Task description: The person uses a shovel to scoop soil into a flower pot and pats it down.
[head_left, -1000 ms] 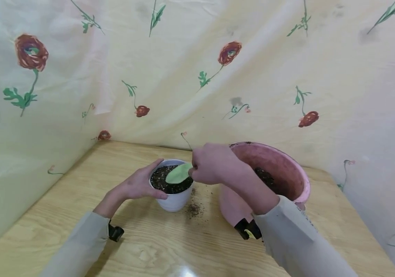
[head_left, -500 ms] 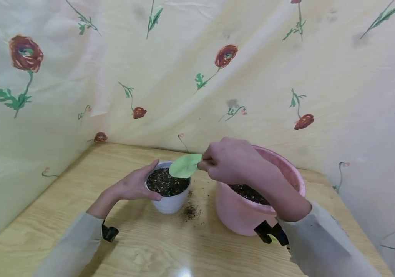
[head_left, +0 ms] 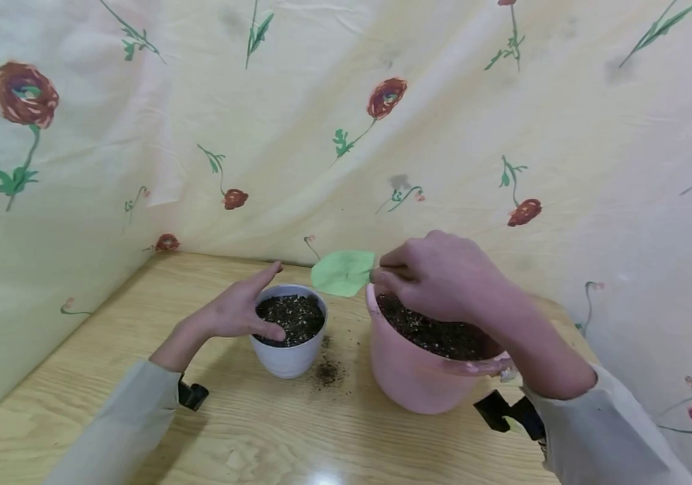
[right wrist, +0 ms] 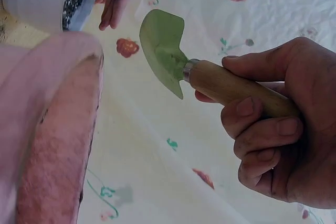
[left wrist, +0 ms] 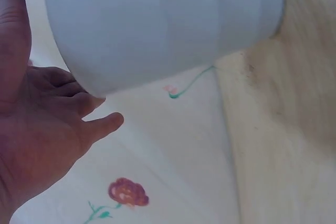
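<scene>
My right hand [head_left: 443, 273] grips the wooden handle of a small hand trowel [right wrist: 231, 87] with a light green blade. In the head view the trowel blade is above the gap between the two pots and points left. A white pot [head_left: 285, 362] filled with dark soil stands on the table. Next to its left side, my left hand [head_left: 231, 308] has its fingers spread, with the thumb over the near rim. In the left wrist view, the white pot hides part of that hand's fingers. A large pink pot [head_left: 409, 380] holding dark soil stands under my right hand.
Crumbs of spilled soil [head_left: 326, 372] lie on the wooden table [head_left: 249, 438] between the pots. A flower-patterned sheet [head_left: 285, 128] hangs behind and along the sides. Black camera mounts [head_left: 193, 396] sit at both wrists.
The right hand and trowel have lifted from the white pot and moved right, over toward the pink pot. The left hand's fingers have loosened from the white pot's rim.
</scene>
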`<state>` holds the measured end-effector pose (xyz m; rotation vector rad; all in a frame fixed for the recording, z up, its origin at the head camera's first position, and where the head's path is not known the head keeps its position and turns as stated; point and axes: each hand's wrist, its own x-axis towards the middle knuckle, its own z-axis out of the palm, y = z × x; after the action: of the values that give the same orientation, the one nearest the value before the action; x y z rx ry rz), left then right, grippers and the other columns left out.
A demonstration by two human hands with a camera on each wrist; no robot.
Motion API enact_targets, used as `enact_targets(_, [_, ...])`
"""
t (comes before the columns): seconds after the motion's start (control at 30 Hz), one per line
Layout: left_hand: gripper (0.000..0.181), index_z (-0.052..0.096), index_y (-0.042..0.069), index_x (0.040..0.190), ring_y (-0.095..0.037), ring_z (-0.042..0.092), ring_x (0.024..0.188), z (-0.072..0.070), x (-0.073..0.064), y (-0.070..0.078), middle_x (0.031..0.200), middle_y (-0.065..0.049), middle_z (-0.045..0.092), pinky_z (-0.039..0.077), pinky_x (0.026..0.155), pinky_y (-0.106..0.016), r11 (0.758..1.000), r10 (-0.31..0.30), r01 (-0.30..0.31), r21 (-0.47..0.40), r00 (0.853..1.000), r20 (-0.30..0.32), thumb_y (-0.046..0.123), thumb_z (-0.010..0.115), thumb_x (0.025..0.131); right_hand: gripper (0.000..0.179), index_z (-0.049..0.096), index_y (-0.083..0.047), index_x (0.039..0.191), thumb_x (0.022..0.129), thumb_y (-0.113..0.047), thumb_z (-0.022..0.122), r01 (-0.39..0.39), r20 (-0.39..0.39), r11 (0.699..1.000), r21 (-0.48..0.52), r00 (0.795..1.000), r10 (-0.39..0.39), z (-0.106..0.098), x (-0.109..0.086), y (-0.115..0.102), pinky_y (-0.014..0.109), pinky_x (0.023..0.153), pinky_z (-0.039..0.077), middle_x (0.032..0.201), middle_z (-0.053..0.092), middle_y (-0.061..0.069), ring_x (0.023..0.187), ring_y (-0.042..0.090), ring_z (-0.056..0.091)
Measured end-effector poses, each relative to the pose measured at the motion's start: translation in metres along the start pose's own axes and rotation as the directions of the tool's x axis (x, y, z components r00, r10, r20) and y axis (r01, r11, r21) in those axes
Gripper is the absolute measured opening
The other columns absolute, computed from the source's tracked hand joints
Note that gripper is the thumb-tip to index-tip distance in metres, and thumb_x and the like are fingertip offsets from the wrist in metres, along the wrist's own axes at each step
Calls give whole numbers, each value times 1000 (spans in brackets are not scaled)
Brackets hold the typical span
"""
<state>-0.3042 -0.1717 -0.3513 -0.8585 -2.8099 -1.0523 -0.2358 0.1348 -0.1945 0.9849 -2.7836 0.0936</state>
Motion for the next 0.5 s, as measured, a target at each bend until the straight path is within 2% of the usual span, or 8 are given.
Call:
enact_targets(0.1, [124,8,4,155,-31,21,144,0,7,9,159,-12,20,26,112,-52,1000,7,-7,1,1000,8,40,88,66,31,58,-29,65,96,-30,56,13,-26,1000,6,1000,-13,-3,-8,10,29,50,37,58,50,-15,54,9,44])
enact_targets(0.13, [124,9,4,155,-31,20,144,0,9,12,159,-11,20,25,113,-52,1000,10,-10,5,1000,11,40,88,66,26,65,-29,71,96,-29,56,23,-39,1000,17,999,-23,-5,-11,14,30,53,41,64,57,-16,57,8,49])
enact_targets(0.23, [125,9,5,155,-29,19,145,1,15,19,159,-11,18,23,114,-49,1000,18,-18,14,1000,21,41,88,65,19,75,-28,93,97,-28,57,56,-63,995,82,997,-51,-8,-22,29,32,62,48,76,67,-14,62,5,55])
enact_targets(0.33, [125,9,6,155,-28,18,145,3,19,24,159,-11,17,23,115,-48,999,29,-30,24,999,27,42,88,66,21,73,-25,112,97,-30,58,82,-76,982,168,995,-70,-12,-33,46,30,68,49,88,71,-15,64,2,57])
enact_targets(0.37, [125,9,7,155,-28,18,145,3,19,26,160,-11,17,23,115,-48,999,30,-30,27,999,28,42,88,66,22,72,-26,113,97,-31,58,85,-73,976,200,995,-72,-13,-36,52,27,66,48,86,70,-16,59,1,54])
enact_targets(0.5, [125,8,8,155,-28,19,144,4,21,29,159,-9,18,23,114,-48,999,36,-37,28,999,37,42,88,66,26,69,-29,120,97,-31,59,91,-65,959,270,995,-76,-15,-50,74,23,57,42,96,70,-18,50,1,42])
